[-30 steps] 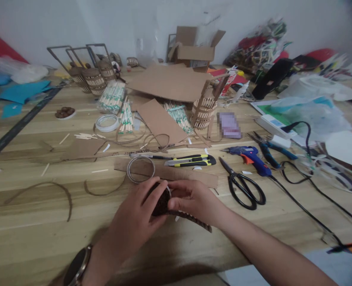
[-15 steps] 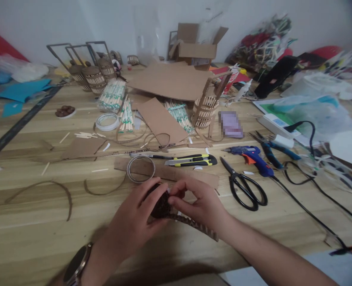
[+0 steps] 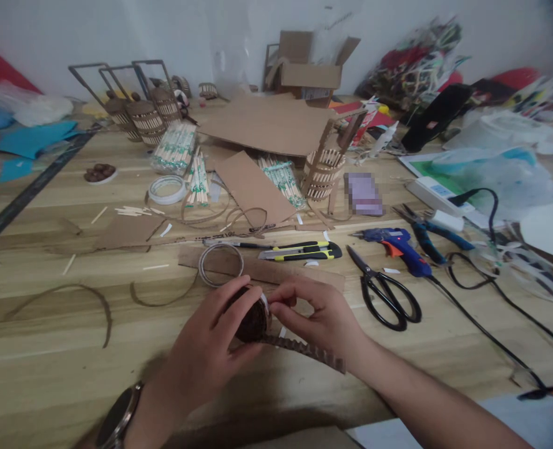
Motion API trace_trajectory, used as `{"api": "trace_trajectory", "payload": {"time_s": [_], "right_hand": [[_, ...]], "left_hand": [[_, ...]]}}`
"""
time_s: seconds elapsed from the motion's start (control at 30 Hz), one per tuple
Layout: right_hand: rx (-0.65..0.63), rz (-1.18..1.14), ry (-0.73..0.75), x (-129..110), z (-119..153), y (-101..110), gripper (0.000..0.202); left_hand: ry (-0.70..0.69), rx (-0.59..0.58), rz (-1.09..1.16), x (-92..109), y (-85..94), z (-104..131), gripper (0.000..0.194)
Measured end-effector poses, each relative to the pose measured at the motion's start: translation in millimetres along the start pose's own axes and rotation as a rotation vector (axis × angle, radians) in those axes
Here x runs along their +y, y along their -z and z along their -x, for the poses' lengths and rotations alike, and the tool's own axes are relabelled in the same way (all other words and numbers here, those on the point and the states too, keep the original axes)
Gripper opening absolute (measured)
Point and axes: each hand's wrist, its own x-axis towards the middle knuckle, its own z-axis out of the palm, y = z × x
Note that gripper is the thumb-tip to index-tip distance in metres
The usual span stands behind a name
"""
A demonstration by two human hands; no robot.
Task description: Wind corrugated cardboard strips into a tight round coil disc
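My left hand is wrapped round a dark brown round coil, low in the middle of the view. From the coil a ridged brown cardboard strip runs out to the right, under my right hand. The thumb and forefinger of my right hand pinch at the coil's right edge, where a whitish band shows; what lies between these fingertips is too small to make out. Just beyond my left fingers a ring of tape rests on a flat cardboard strip.
Right of my hands lie black scissors, a blue glue gun with its cord, and pliers. Farther off are a yellow-black cutter, a small stick bucket, bundled sticks and a cardboard box.
The fingertips of my right hand have shifted slightly at the coil's right edge, and more of the whitish band shows. My left hand keeps its hold.
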Motion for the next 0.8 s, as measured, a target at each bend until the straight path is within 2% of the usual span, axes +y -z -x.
{"api": "trace_trajectory", "payload": {"time_s": [0.47,0.8], "right_hand": [[-0.013,-0.002,0.021,3.6,1.6,-2.2,0.009],[-0.001,0.060,0.091,6.8,5.9,-7.4,0.015]], "left_hand": [[-0.005,-0.038,-0.029,-0.8,-2.6,2.1,0.043],[-0.016,-0.035,-0.029,-0.9,-2.9,2.9,0.045]]}}
